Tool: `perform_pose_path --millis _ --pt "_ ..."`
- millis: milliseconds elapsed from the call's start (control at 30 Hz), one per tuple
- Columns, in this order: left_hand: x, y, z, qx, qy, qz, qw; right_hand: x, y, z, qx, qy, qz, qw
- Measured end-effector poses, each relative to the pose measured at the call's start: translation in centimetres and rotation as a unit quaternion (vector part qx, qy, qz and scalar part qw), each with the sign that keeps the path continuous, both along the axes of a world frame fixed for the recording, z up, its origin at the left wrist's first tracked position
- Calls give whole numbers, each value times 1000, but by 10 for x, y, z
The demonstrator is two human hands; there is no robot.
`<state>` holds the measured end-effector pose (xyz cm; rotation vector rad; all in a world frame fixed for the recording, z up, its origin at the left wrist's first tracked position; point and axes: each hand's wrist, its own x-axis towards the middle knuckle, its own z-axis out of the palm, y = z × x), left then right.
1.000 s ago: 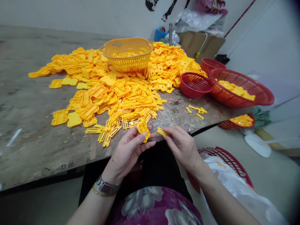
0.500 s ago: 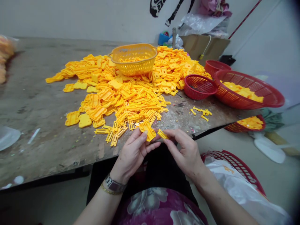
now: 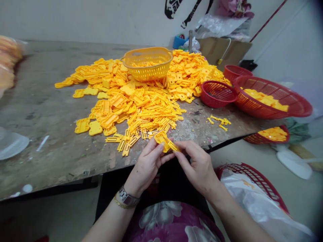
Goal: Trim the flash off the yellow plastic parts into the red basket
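Observation:
Between thumb and fingers, my left hand (image 3: 148,164) grips a yellow plastic plate (image 3: 161,139), its ribbed inner side showing. My right hand (image 3: 196,164) pinches a narrow yellow plastic strip (image 3: 173,145) by one end. The strip's other end lies against or just over the plate; I cannot tell whether it is seated. Just beyond my hands lies a heap of slotted yellow strips (image 3: 153,111). More yellow plates (image 3: 95,128) lie to the left of that heap.
A yellow basket (image 3: 148,72) sits on the pile. Red baskets (image 3: 218,101) stand at right, a large one (image 3: 300,104) overhanging the table edge. Small yellow scraps (image 3: 222,120) lie nearby. A red basket with a white bag (image 3: 257,201) is on the floor. A clear bag (image 3: 10,64) is far left.
The strip in my right hand has moved left onto or against the plate, closing the gap between them. The plate has turned slightly. The view has shifted a little.

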<state>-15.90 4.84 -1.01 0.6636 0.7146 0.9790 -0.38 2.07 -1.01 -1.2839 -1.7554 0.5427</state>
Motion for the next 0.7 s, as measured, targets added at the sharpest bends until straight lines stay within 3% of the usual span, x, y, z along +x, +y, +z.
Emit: perform_pose_path --millis 700 --pt "3 -3 -6 15 5 -19 1000 -4 1 -6 24 -7 -7 1000"
